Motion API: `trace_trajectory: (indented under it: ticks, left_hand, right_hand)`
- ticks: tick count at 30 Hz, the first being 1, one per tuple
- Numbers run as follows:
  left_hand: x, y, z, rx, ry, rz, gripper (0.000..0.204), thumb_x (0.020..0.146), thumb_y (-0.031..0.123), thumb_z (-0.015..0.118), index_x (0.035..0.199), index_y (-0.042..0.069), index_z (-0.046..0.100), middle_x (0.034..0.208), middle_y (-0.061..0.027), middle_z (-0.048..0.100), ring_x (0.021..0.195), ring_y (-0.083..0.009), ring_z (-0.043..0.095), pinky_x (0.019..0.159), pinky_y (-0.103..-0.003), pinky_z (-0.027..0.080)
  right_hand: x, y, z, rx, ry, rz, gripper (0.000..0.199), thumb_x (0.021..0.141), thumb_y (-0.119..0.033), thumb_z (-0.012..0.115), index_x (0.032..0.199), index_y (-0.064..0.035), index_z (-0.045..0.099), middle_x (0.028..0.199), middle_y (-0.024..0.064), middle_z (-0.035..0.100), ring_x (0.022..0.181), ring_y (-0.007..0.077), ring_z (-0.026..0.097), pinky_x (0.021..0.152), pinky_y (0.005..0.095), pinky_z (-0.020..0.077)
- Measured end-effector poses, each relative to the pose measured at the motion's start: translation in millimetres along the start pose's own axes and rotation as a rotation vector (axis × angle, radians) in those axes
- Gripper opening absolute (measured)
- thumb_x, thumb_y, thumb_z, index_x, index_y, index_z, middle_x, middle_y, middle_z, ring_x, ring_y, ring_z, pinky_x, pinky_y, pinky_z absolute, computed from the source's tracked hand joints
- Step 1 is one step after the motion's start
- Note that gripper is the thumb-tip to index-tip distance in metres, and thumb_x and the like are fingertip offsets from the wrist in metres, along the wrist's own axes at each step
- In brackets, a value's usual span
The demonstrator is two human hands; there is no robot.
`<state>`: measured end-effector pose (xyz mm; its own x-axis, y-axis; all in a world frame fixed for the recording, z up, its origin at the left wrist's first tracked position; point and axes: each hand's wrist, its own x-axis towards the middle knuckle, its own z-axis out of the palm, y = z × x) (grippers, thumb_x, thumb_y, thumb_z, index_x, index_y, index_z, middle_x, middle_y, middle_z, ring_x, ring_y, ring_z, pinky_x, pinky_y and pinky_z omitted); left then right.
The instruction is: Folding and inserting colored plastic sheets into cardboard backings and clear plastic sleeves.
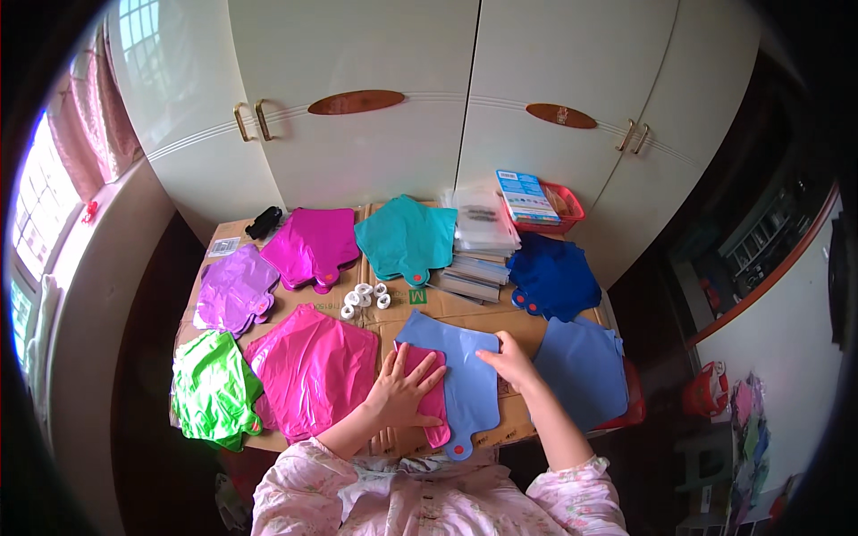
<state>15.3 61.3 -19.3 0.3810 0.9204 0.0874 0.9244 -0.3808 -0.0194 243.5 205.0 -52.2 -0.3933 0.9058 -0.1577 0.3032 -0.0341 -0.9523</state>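
A light blue flat foil balloon (471, 393), its rounded tab marked with a red dot, lies in front of me. My left hand (400, 390) rests flat with fingers spread on a folded pink foil balloon (434, 406), which lies over the blue one's left part. At the blue balloon's upper right edge, my right hand (511, 364) pinches it, thumb on top and the other fingers mostly hidden. To the right is a stack of similar light blue balloons (581, 371). A large shiny pink stack (313, 371) sits left of my left hand.
Cardboard (402, 313) covers the table. Around it are green (210, 384), purple (235, 290), magenta (313, 243), teal (405, 237) and dark blue (556, 272) stacks. White rolls (362, 295), clear plastic sleeves (483, 219) and a red basket (570, 210) stand toward the back.
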Motion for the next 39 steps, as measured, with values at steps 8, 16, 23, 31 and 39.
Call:
trace_trajectory:
  ticks: [8,16,23,31,39]
  left_hand:
    - [-4.2,6.8,-1.1,-0.049,0.014,-0.066,0.101,0.07,0.083,0.047,0.147,0.019,0.033,0.15,-0.0124,0.032,0.134,-0.0557,0.021,0.108,-0.064,0.018]
    - [-5.1,7.8,-0.1,-0.063,0.026,-0.078,0.101,0.069,0.082,0.048,0.146,0.019,0.033,0.15,-0.0129,0.032,0.134,-0.0559,0.02,0.108,-0.064,0.018]
    - [-5.7,5.9,1.0,-0.069,-0.03,-0.083,0.1,0.07,0.08,0.049,0.143,0.014,0.038,0.147,-0.0141,0.036,0.135,-0.0553,0.017,0.109,-0.064,0.015]
    - [-5.6,2.5,9.0,-0.074,-0.084,-0.072,0.082,0.071,0.068,0.056,0.122,0.004,0.058,0.129,-0.0159,0.051,0.137,-0.0535,0.014,0.11,-0.065,0.012]
    - [-1.8,-28.1,2.7,-0.531,0.081,-0.142,0.049,0.073,0.04,0.067,0.103,0.001,0.066,0.114,-0.0167,0.058,0.125,-0.0358,0.045,0.099,-0.054,0.038]
  right_hand:
    - [-40.1,-32.7,37.1,-0.714,0.221,-0.2,0.043,0.075,-0.031,0.075,0.093,0.0001,0.051,0.078,0.0262,0.064,0.074,0.0446,0.062,0.066,0.0515,0.0493]
    - [-60.4,-33.7,18.7,-0.764,0.066,-0.173,0.033,0.078,-0.024,0.069,0.094,-0.0006,0.052,0.083,0.0233,0.064,0.077,0.042,0.063,0.067,0.0495,0.0508]
    - [-99.7,-41.1,60.5,-0.676,0.107,-0.485,0.051,0.084,-0.013,0.06,0.132,-0.0032,0.046,0.128,0.0235,0.048,0.115,0.0412,0.049,0.098,0.0458,0.0415]
    - [-112.5,-22.0,92.5,-0.948,0.094,-0.623,0.05,0.089,-0.011,0.051,0.135,0.0042,0.041,0.142,0.0297,0.033,0.131,0.0467,0.034,0.107,0.049,0.0336]
    - [-114.6,-22.2,97.6,-1.04,0.131,-0.658,0.044,0.083,-0.008,0.053,0.126,0.0043,0.052,0.137,0.0265,0.042,0.132,0.0434,0.035,0.108,0.0466,0.0347]
